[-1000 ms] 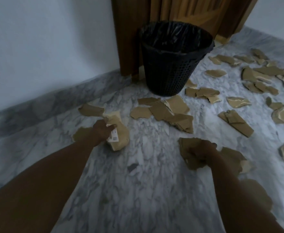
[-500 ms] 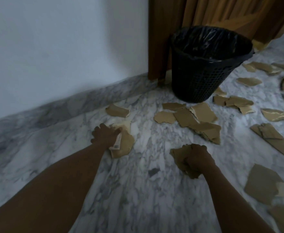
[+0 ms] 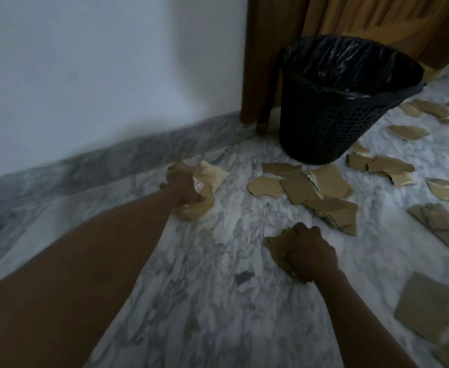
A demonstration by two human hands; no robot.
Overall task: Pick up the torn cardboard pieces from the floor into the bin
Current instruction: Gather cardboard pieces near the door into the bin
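Note:
My left hand [image 3: 183, 188] grips a bunch of torn cardboard pieces [image 3: 212, 176], one with a white label, low over the floor near the skirting. My right hand [image 3: 309, 252] holds a brown cardboard piece [image 3: 275, 244] just above the marble floor, closer to me. The black mesh bin [image 3: 332, 123] with a black liner stands upright beyond both hands, by the wooden door frame. Several torn cardboard pieces [image 3: 316, 189] lie on the floor between my hands and the bin.
More cardboard scraps [image 3: 393, 168] are scattered right of the bin and along the right edge [image 3: 428, 312]. A white wall with a grey marble skirting [image 3: 98, 163] runs on the left. A wooden door frame [image 3: 260, 75] rises behind the bin.
My left hand has moved forward toward the wall and gathered another piece into its bunch. My right hand lifted its piece and moved it left. The view has shifted left, closer to the bin.

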